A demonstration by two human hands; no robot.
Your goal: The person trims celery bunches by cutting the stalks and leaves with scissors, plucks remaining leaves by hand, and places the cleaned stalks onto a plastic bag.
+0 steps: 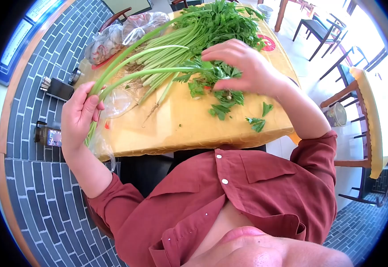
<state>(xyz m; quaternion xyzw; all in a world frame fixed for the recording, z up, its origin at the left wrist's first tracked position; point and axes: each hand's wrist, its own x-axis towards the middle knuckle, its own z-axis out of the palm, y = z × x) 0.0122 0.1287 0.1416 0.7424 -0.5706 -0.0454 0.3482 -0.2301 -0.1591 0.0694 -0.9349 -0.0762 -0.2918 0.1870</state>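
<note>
My left hand [80,111] is closed around a few long celery stalks [129,79] at the table's left side. The stalks fan out from it to the upper right, one ending in leaves near my other hand. My right hand [247,66] is held with fingers curved and thumb apart, over a small heap of torn celery leaves [224,98]. Nothing is visibly gripped in it. Behind both hands lies a large bunch of celery [176,42], its leafy tops toward the far side and its pale, rooty ends toward me.
A yellow cloth [167,133] covers the table. Bulging clear plastic bags [107,44] sit at the back left. A clear plastic bag [116,102] lies near my left hand, and loose leaves [257,123] at the right. Chairs [320,33] stand beyond; a brick wall [29,107] borders the left.
</note>
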